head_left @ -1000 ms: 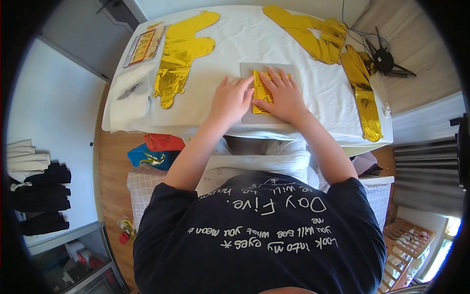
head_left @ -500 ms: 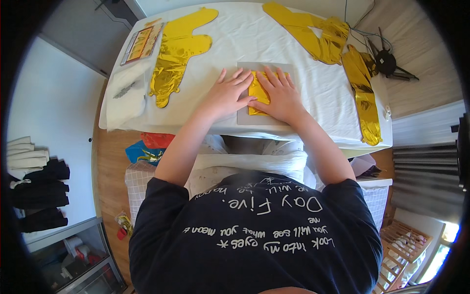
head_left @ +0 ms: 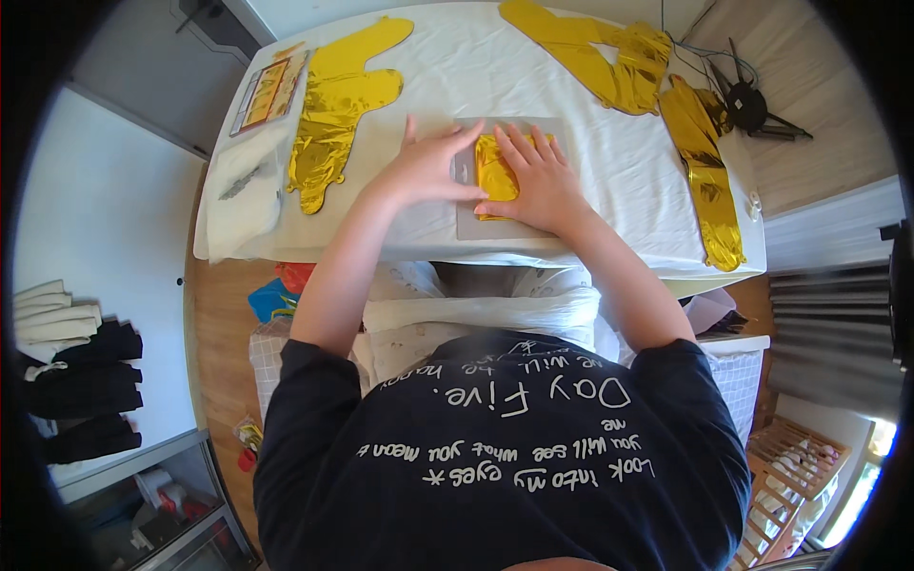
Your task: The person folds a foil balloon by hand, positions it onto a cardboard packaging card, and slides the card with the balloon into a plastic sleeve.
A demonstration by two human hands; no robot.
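A folded gold foil balloon (head_left: pixel 492 174) lies on a flat grey rectangular sheet (head_left: pixel 476 226) near the table's front edge. Flat across its right part rests my right hand (head_left: pixel 545 186), fingers stretched out and pointing away from me, thumb at the near left corner of the foil. My left hand (head_left: pixel 424 169) is at the foil's left edge, thumb and fingers wide apart in a C shape, with fingertips close to the foil. I cannot tell whether they touch it. Neither hand grips anything.
Flat gold foil balloons lie at the left (head_left: pixel 343 90), the far right (head_left: pixel 609 57) and the right edge (head_left: pixel 709 181) of the white-covered table (head_left: pixel 409 243). A clear plastic bag (head_left: pixel 248 186) and a printed packet (head_left: pixel 269 93) sit far left. A black router (head_left: pixel 747 107) with cables stands right.
My left hand has shifted left off the foil, and its thumb and fingers have spread apart. My right hand stays on the foil.
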